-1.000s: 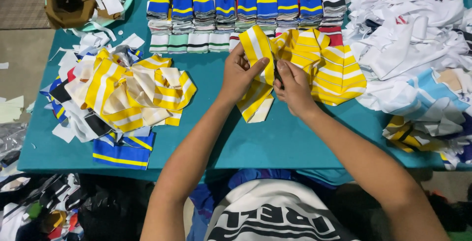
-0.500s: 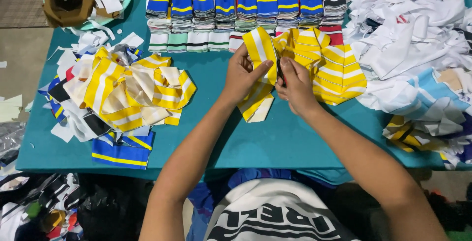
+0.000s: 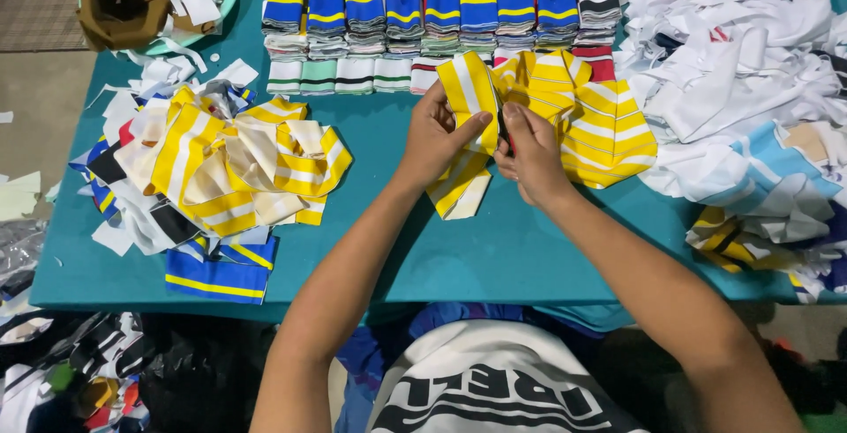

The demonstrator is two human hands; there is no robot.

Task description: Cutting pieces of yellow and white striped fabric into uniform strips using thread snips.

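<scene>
left hand [image 3: 438,133] pinching yellow-and-white striped strip [image 3: 468,106] above teal table [image 3: 494,248] | right hand [image 3: 529,155] closed on same strip's right edge | yellow striped stack [image 3: 600,124] just right | loose striped pile [image 3: 238,168] left | white scraps [image 3: 732,62] far right

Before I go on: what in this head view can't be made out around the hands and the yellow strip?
- Dark item at the right hand: head view, fingers cover it; kind unclear.
- Yellow strip: its lower end is tucked behind the left hand.
- Yellow pile: piece count hidden by overlap.
- Brown bag: cut off by the top edge.
- White scraps: run past the right edge.
</scene>
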